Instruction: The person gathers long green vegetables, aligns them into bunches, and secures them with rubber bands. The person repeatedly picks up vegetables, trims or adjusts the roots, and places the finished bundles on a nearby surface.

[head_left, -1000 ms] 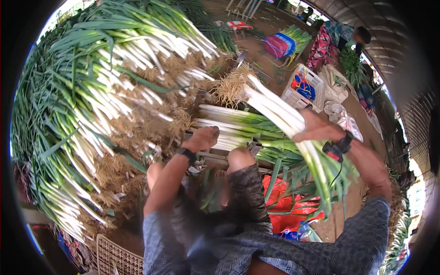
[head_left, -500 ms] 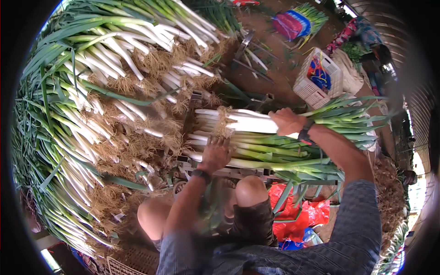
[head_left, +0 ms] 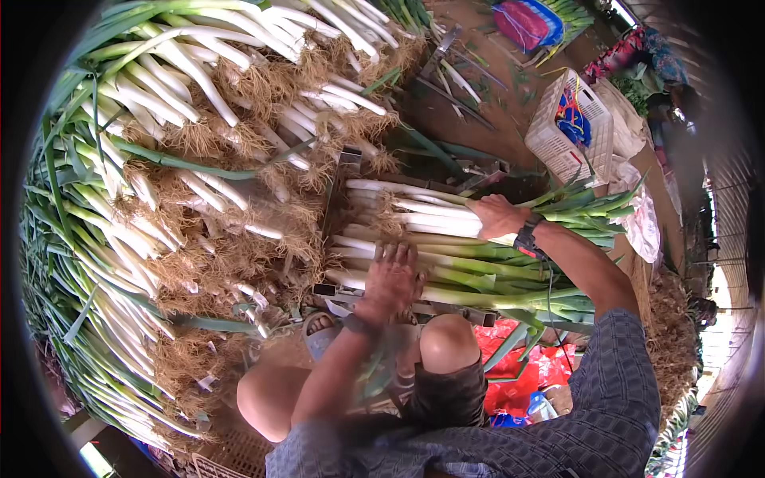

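Large green onions with long white stalks (head_left: pixel 446 260) lie side by side on a low metal frame (head_left: pixel 325 290) before me, roots to the left and leaves to the right. My left hand (head_left: pixel 394 275) rests across the nearer stalks with its fingers stretched out. Farther off, my right hand (head_left: pixel 500 217) is closed around a bunch of thick white green onions (head_left: pixel 438 218) on top of the row. Brown roots (head_left: pixel 382 211) show at the bunch's left end. My right palm and the stalks under it are hidden.
A big heap of green onions (head_left: pixel 151 231) with tangled roots fills the left side. At the far right stands a white plastic crate (head_left: pixel 550 147) holding blue and red material. A bundle in pink and blue wrap (head_left: pixel 522 24) lies beyond. Red plastic sheeting (head_left: pixel 510 362) lies beside my knee.
My left hand has slid slightly right along the nearer stalks. My right hand keeps its hold, and the bunch's leaves lie less spread to the right. The view has shifted a little.
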Motion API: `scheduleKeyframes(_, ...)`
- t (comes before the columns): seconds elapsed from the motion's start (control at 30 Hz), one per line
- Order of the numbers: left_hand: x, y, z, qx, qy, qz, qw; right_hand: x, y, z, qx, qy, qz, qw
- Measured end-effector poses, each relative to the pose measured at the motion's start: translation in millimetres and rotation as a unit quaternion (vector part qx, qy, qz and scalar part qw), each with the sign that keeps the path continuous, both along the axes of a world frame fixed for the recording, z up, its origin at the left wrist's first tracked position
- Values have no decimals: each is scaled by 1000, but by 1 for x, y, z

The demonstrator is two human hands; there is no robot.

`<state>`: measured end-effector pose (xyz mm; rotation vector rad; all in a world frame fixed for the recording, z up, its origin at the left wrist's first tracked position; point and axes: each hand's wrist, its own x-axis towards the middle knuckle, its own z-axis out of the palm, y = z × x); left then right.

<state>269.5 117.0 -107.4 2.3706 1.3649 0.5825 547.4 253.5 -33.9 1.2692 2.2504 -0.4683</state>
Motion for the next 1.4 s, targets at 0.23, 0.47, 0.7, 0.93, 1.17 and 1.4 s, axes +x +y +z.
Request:
scheduleKeyframes(0.23,4,-1,9,-29,11,-16,999,-82,15,-27,7,42,-30,999)
scheduleKeyframes(0.47,0,-1,11,-49,30,-13,998,-83,7,-51,36,84,-45,995)
scheduleKeyframes(0.7,14,83,68,-37,21,-83,996,-82,14,-39,-31,80,-32,996)
scheduleKeyframes(0.93,12,124,-45,-126,68,-77,987,-61,16,-44,9,111,-29,993)
scheduleKeyframes(1.17,8,127,-33,-169,59,-49,983,20,6,15,-80,31,-99,991)
scheduleKeyframes(1.4,15,129,-33,-172,41,-47,983,116,17,43,-17,-90,-205,974)
